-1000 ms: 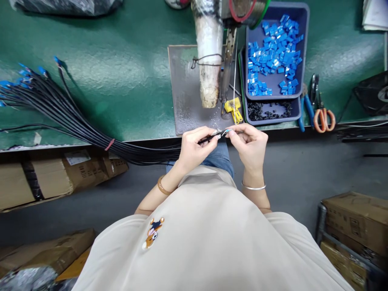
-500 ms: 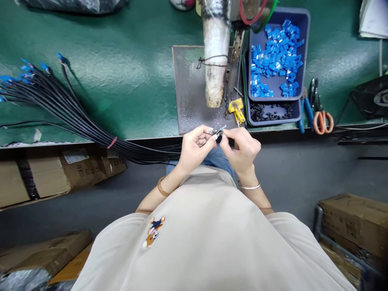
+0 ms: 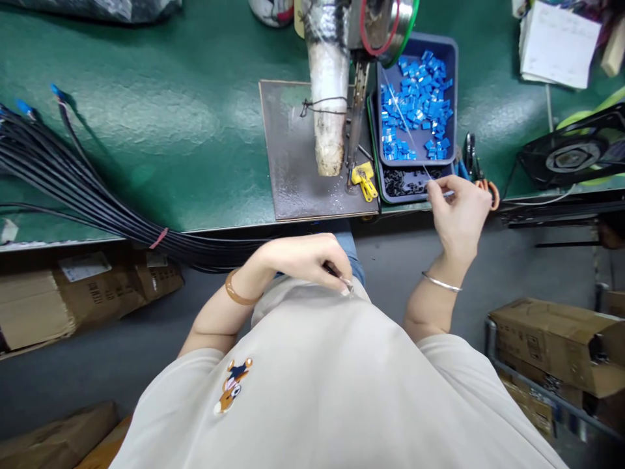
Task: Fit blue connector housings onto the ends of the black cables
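My left hand point(image 3: 317, 260) is closed in front of my shirt, around a black cable point(image 3: 332, 268) whose stripped end shows by the fingertips; the fingers hide most of it. Off to the right, my right hand point(image 3: 459, 205) pinches a thin silvery solder wire point(image 3: 410, 133). That wire stretches taut across the trays from a spool point(image 3: 401, 29) with a green rim. Below the pinching fingers lies a tray of small black parts point(image 3: 405, 185), partly under a grey tray point(image 3: 454, 98) of blue connectors point(image 3: 417, 98).
A bundle of black cables point(image 3: 97, 189) with blue ends lies at left, tied by a pink band point(image 3: 159, 238). A white-wrapped fixture point(image 3: 329, 117) overhangs a dark board point(image 3: 288, 150) beside a yellow clip point(image 3: 364, 181). Orange-handled scissors point(image 3: 492, 192) and a fan point(image 3: 571, 156) are at right.
My hands have parted. The right has moved right, drawing the solder wire across the trays; the left has turned over and come down towards my shirt with the cable. The view has shifted right.
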The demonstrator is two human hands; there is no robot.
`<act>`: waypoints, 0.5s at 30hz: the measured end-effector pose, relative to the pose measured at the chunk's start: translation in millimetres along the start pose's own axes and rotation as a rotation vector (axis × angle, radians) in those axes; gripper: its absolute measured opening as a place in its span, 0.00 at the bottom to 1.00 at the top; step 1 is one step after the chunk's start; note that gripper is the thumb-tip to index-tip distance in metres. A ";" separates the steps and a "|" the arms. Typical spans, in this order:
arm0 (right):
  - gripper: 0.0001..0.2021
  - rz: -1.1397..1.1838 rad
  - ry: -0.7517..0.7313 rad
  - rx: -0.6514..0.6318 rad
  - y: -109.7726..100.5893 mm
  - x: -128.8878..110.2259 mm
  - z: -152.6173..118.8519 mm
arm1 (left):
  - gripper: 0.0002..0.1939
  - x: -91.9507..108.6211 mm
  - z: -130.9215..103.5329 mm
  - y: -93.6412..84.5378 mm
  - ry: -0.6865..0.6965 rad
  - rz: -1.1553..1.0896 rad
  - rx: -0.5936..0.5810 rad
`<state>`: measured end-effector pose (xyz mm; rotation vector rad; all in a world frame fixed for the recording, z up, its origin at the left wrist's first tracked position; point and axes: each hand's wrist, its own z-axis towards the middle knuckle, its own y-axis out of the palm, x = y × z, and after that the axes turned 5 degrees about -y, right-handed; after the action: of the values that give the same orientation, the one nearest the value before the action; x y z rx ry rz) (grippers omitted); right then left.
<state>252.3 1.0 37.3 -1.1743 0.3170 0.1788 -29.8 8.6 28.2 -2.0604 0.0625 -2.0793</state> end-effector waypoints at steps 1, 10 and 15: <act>0.08 -0.055 0.001 -0.070 2.6 6.4 6.8 | 0.11 6.5 4.3 7.6 -0.085 0.228 0.110; 0.03 -0.099 0.029 -0.337 17.2 7.1 37.6 | 0.07 -26.6 23.8 35.1 -0.185 -0.214 1.181; 0.03 0.001 0.077 -0.155 25.1 11.6 29.5 | 0.10 -31.9 20.9 20.5 -0.124 -0.762 1.242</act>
<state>260.1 37.4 21.7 -1.3365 0.3768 0.1611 -6.7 -3.1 -6.5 -1.3962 -1.7428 -1.4709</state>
